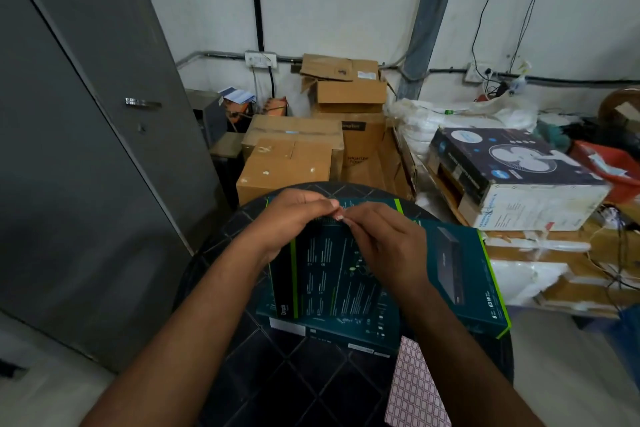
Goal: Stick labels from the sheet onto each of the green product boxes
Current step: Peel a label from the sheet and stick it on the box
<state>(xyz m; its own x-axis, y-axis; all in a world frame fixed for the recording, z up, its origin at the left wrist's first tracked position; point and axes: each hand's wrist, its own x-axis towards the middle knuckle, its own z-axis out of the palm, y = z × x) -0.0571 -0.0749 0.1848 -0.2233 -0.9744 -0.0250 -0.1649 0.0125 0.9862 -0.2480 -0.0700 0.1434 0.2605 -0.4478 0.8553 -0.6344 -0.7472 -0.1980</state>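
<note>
Both your hands, left (287,218) and right (382,246), pinch a small label (341,217) just above the top box's (332,281) far edge; press down.

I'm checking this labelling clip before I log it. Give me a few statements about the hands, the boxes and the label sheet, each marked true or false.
1. Both hands meet above the top green box. True.
2. The left hand and right hand pinch a small label between their fingertips. True.
3. The label sheet lies on top of the green boxes. False: it lies on the dark round table, nearer the person.
4. Only one green box is on the table. False: several are stacked, with another green box at the right.
5. The fan box sits on the round table. False: it rests on the cluttered surface to the right.
</note>
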